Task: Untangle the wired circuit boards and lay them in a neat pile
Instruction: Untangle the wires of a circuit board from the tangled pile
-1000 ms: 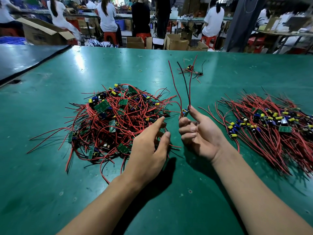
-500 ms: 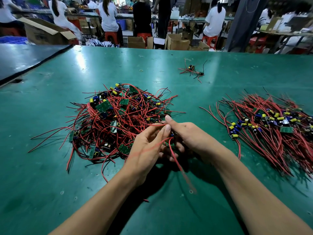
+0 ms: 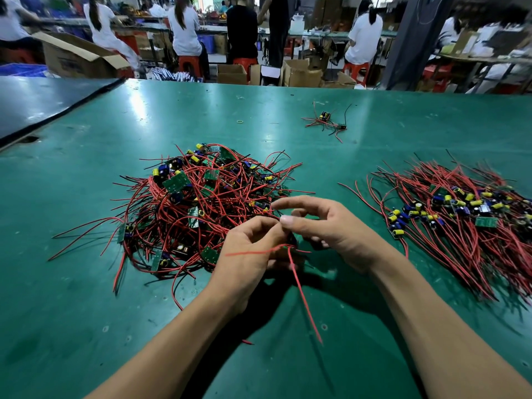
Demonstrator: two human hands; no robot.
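A tangled heap of small green circuit boards (image 3: 198, 208) with red and black wires lies left of centre on the green table (image 3: 86, 312). To the right, a neater pile of boards (image 3: 460, 220) has its wires combed toward me. My left hand (image 3: 247, 260) and my right hand (image 3: 331, 228) meet just in front of the heap. Both pinch one wired board; its board is mostly hidden between my fingers. Its red wire (image 3: 302, 292) trails down toward me, and another red lead crosses my left hand.
A small stray bunch of wired boards (image 3: 326, 120) lies farther back on the table. A dark mat (image 3: 43, 102) covers the far left. Beyond the table's far edge are cardboard boxes (image 3: 299, 72), red stools and several seated and standing people.
A second ago my right hand held one board up with its wires standing upward. Both hands have come together by the heap, and the wires now hang down toward me.
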